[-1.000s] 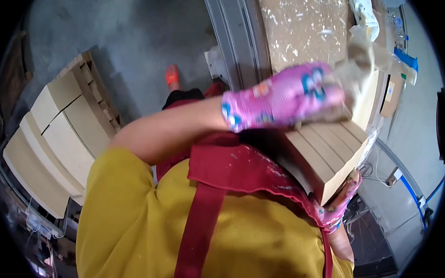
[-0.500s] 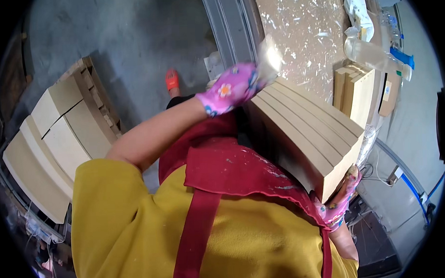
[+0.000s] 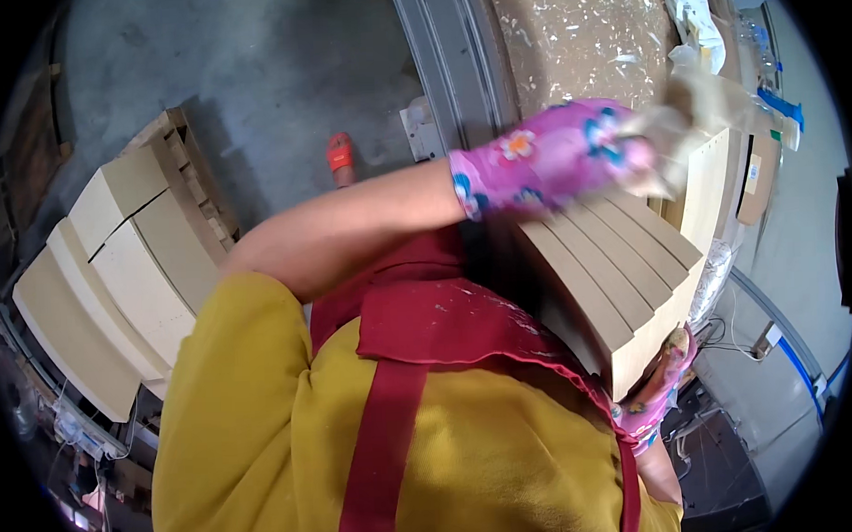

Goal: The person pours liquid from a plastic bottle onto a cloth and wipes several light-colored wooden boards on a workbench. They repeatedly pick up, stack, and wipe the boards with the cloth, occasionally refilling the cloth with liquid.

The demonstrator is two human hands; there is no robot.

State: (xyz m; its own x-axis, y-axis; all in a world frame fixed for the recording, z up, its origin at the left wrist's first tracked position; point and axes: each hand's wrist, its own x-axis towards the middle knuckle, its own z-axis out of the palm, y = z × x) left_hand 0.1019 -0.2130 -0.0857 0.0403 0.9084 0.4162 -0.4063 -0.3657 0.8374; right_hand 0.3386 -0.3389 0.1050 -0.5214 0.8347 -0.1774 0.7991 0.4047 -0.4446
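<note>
Several beige boards are stacked together in front of me, their long narrow edges facing up and their ends stepped. My left hand, in a pink flowered glove, reaches across the far part of these edges. Its fingers are closed on a pale, soft-looking thing, too smeared by motion to name. My right hand, in a matching glove with worn, brownish fingertips, is against the near end of the boards, thumb side up. It seems to steady them; some of its fingers are hidden behind the boards and my apron.
Beyond the boards lies a brown surface strewn with white flakes, beside grey metal profiles. More pale boards stand on the right, near a white plastic bag. To the left are stacked boards on the floor.
My left hand has swept right across the far ends of the boards, carrying the pale thing with it. My right hand stays at the near end.
</note>
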